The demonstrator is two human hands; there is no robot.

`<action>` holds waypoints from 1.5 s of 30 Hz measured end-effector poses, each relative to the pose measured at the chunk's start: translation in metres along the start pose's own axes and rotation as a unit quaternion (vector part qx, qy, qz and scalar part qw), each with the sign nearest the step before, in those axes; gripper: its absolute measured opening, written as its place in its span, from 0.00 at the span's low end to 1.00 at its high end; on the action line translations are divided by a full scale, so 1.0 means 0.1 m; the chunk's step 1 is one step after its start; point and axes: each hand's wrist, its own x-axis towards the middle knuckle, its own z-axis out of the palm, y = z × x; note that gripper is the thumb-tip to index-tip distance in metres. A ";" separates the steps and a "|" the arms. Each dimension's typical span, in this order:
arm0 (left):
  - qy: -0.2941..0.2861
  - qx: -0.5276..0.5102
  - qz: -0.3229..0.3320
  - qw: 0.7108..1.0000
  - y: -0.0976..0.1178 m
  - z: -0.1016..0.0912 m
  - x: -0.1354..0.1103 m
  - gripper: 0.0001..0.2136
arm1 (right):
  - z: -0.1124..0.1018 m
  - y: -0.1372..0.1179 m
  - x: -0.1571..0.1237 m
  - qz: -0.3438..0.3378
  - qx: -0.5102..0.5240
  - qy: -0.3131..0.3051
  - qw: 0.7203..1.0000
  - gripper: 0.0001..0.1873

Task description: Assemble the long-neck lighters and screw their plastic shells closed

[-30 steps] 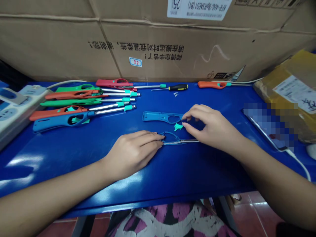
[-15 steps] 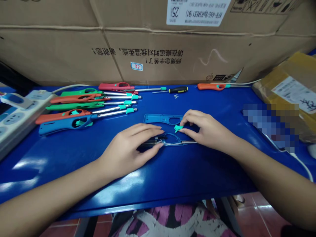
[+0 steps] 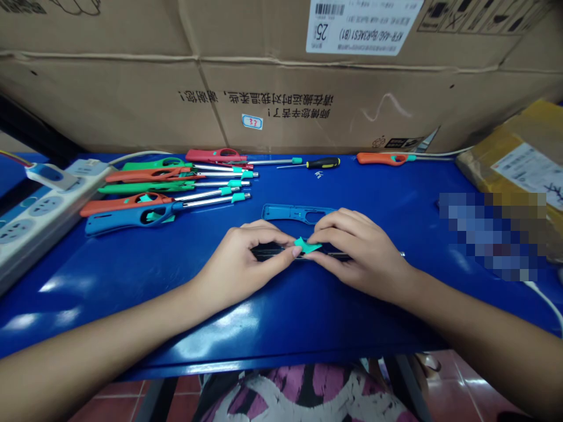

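Observation:
Both hands meet over an opened stick lighter (image 3: 270, 253), which lies on the blue table with its metal tube running right under my fingers. My left hand (image 3: 244, 252) pinches the left end of a folded piece of green tape (image 3: 307, 246) between thumb and fingertips. The tape's right side is pinched by my right hand (image 3: 363, 249). Much of the lighter is hidden below the hands. Just behind them lies a loose blue shell half (image 3: 285, 213), its right end partly covered by my right fingers.
Several stick lighters, a blue one (image 3: 127, 218) in front, lie at the left beside a white power strip (image 3: 53, 202). Farther back are a screwdriver (image 3: 323, 163), tiny screws (image 3: 318, 174) and an orange lighter (image 3: 382, 158). A taped package (image 3: 519, 170) stands right; a large carton (image 3: 272, 70) stands behind.
My right hand has brought the green tape left and towards me, over the lighter. My left hand has taken hold of its other end. The view has shifted slightly.

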 end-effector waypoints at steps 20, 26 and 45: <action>-0.090 0.293 0.127 0.943 -0.06 -0.23 0.00 0.15 | -0.07 0.09 -0.01 0.050 0.079 -0.030 0.995 0.03; -0.100 0.387 0.173 0.900 -0.07 -0.19 -0.09 0.13 | -0.05 0.11 -0.02 0.066 0.056 -0.087 0.992 0.01; -0.055 0.375 0.196 0.904 -0.11 -0.11 -0.17 0.18 | 0.02 0.13 -0.03 0.078 0.098 -0.116 0.985 0.06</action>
